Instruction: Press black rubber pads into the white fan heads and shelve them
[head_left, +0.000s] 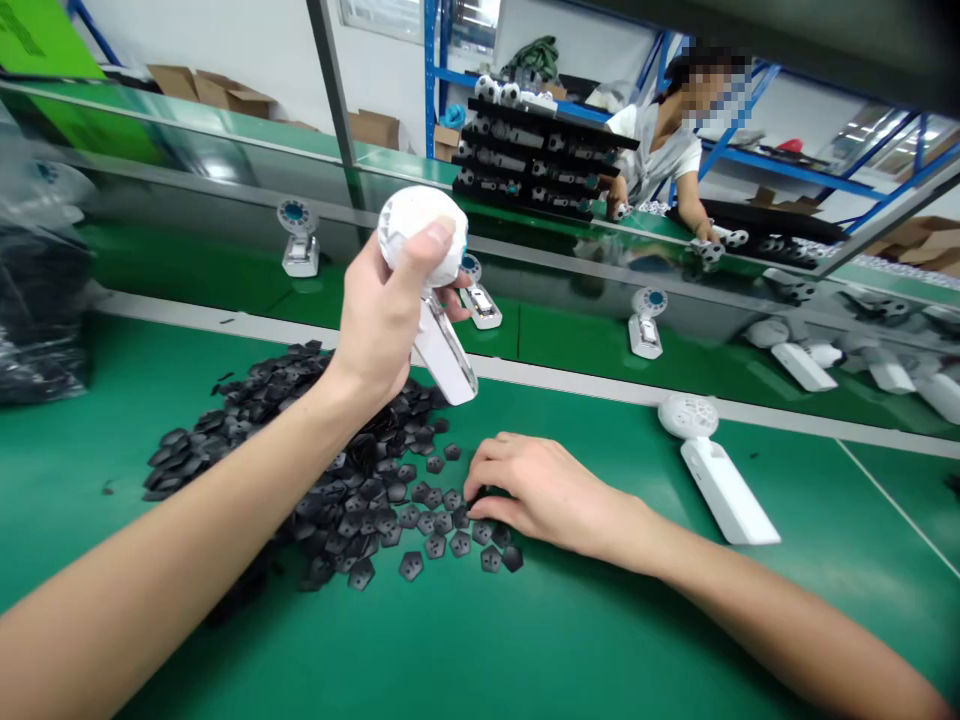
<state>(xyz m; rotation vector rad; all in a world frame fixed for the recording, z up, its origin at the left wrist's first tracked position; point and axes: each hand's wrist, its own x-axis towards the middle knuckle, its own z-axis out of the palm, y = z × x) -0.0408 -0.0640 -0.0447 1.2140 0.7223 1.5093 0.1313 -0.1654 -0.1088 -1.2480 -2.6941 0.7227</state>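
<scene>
My left hand [386,310] is closed around a white handheld fan [448,355], raised above the bench. Its thumb presses on the round head, and the handle slants down to the right. My right hand [536,490] is low over the bench at the right edge of a heap of black pentagon pieces [352,500]. The thumb and fingertips of this hand are pinched together, with a dark pentagon piece partly visible between them. Several loose pentagons lie flat around the fingertips.
Another white fan [731,490] lies on the green bench [600,640] to the right. Beyond a pale rail stand more fan units [646,325] on a green belt. A clear bag of black pieces [41,290] sits left. A co-worker [660,150] handles parts beside a black rack [525,160].
</scene>
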